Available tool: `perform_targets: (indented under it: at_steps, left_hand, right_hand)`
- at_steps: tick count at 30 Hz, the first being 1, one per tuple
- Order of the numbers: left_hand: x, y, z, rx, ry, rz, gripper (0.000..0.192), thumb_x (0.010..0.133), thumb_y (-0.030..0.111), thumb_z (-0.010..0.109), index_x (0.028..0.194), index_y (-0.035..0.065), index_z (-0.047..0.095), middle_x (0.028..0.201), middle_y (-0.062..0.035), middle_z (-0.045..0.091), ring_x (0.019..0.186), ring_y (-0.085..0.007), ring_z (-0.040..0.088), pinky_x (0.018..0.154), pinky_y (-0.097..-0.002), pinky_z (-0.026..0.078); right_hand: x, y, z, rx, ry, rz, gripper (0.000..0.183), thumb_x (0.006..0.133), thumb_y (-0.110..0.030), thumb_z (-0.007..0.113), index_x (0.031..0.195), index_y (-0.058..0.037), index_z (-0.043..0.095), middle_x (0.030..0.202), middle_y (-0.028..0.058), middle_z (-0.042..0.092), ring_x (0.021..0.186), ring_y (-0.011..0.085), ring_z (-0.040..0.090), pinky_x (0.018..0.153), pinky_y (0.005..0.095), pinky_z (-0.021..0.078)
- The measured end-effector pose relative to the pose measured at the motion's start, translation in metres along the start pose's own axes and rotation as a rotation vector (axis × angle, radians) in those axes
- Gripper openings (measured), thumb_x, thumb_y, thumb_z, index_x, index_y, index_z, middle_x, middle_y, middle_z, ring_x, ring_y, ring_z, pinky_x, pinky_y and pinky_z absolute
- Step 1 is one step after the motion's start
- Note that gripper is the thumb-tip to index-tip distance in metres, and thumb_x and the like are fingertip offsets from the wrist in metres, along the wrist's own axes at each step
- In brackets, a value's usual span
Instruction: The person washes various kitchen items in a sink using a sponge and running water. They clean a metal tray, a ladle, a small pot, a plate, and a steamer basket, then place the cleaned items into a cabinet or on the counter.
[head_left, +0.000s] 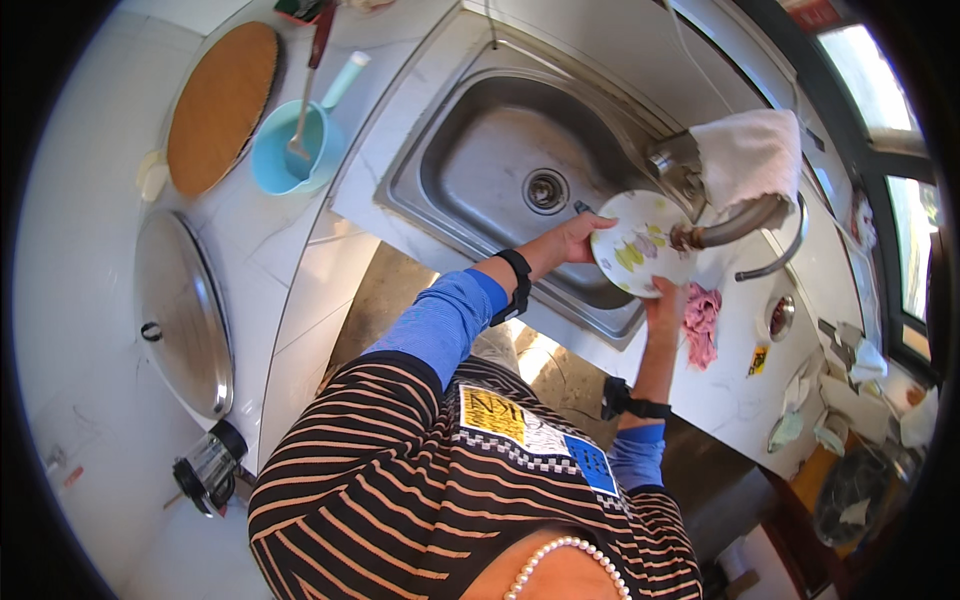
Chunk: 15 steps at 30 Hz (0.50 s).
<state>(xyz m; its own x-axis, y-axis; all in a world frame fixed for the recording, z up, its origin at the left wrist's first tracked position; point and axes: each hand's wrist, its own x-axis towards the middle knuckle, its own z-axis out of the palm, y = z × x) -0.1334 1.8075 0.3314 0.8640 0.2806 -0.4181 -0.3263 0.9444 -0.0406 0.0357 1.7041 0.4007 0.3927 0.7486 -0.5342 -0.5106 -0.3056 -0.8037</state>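
Observation:
A white plate with a green and purple floral pattern (636, 251) is held between both hands over the right part of the stainless steel sink (495, 142). My left hand (580, 237) grips its left rim, with the thumb on the upper face. At the lower right rim, my right hand (666, 294) has hold of the plate, its fingers partly hidden beneath. The end of the faucet spout (739, 223) is just over the plate's right side; whether water runs is hard to tell. A pale cloth (750, 157) drapes over the faucet. The sink drain (546, 191) shows left of the plate.
A pink cloth (702, 324) and a small metal bowl (781, 317) lie on the right counter. Leftward stand a light blue dipper (289, 154) holding a long-handled utensil, a round brown board (221, 109), a large metal lid (184, 315) and a blender jar (210, 466).

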Motion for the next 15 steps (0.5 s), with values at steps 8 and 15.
perform_targets:
  at_steps: [8,15]
  left_hand:
    - [-0.045,0.003,0.036,1.253,0.365,0.780,0.051,0.072,0.007,0.056,0.123,0.0141,0.049,0.106,-0.0151,0.057,0.098,-0.0352,0.055,0.082,-0.0381,0.046]
    - [-0.101,0.013,0.040,2.181,0.363,1.191,0.065,0.061,-0.005,0.056,0.123,0.0136,0.052,0.111,-0.0205,0.046,0.103,-0.0386,0.045,0.087,-0.0429,0.038]
  right_hand:
    - [0.022,0.073,0.004,0.241,-0.092,0.516,0.035,0.086,-0.008,0.054,0.119,-0.0060,0.046,0.115,0.0103,0.055,0.102,0.0299,0.056,0.087,0.0493,0.0461]
    - [0.056,0.085,0.082,0.146,-0.338,0.462,0.041,0.090,-0.043,0.039,0.121,-0.0180,0.048,0.118,0.0047,0.054,0.102,0.0218,0.055,0.079,0.0447,0.0493]
